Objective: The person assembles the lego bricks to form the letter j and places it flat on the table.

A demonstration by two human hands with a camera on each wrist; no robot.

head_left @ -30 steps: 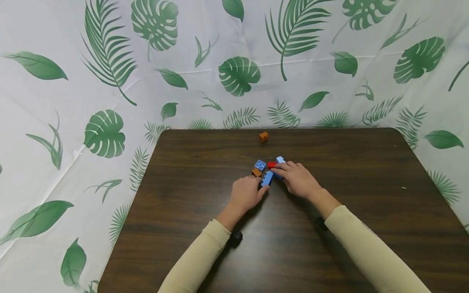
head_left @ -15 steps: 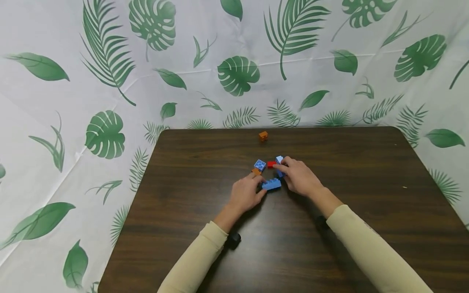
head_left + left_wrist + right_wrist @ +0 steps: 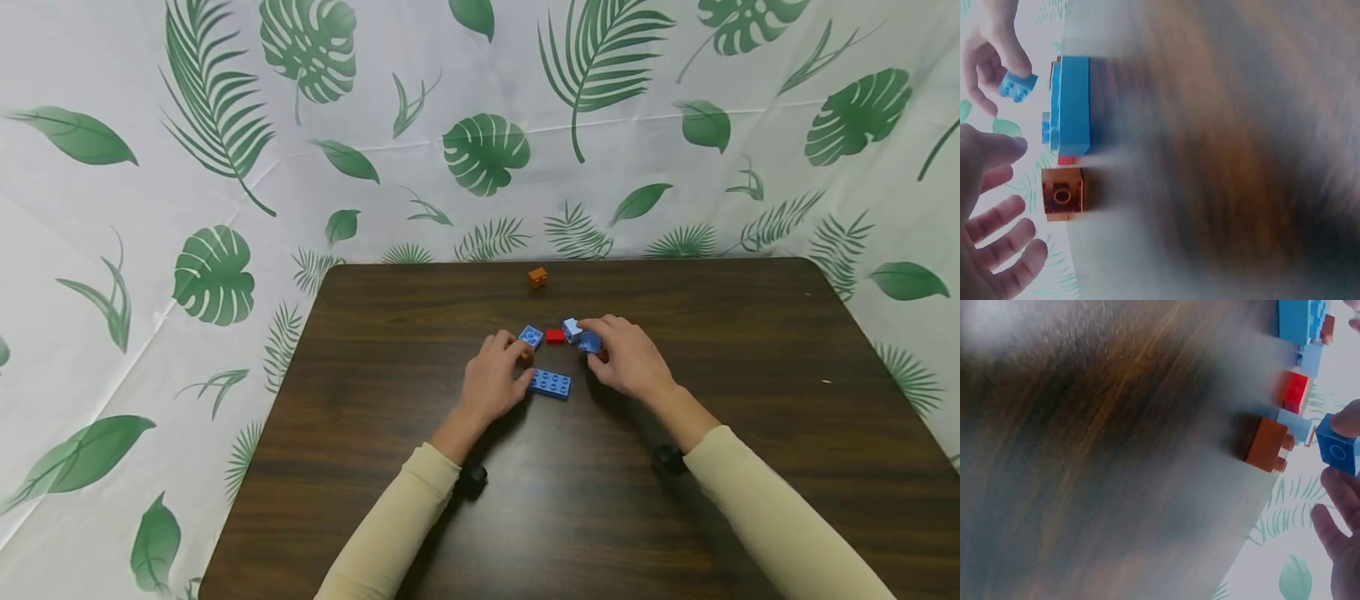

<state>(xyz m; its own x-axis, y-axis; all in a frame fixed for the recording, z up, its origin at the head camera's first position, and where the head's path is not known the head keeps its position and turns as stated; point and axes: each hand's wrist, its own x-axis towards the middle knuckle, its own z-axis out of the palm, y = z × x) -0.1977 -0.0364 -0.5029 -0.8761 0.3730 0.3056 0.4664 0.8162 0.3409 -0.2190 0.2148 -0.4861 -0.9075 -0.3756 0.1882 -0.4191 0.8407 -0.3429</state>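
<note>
1. Right wrist view: my right hand (image 3: 632, 357) pinches a small blue brick (image 3: 1337, 447) between thumb and fingers; an orange-brown brick (image 3: 1266, 444) stands near it on the table.
2. My left hand (image 3: 491, 375) is wide, thumb apart from fingers, just beside an orange brick (image 3: 1063, 192) lying on its side; whether they touch, I cannot tell.
3. Near my left thumb lies a long blue brick (image 3: 551, 383), studs up; beyond it, a red brick (image 3: 555, 336).
4. Dark, wood-grained table (image 3: 375, 350), rounded far corners, dull sheen between my forearms.
5. White cloth (image 3: 412, 179) printed with green leaves rises behind and shows at both sides.
</note>
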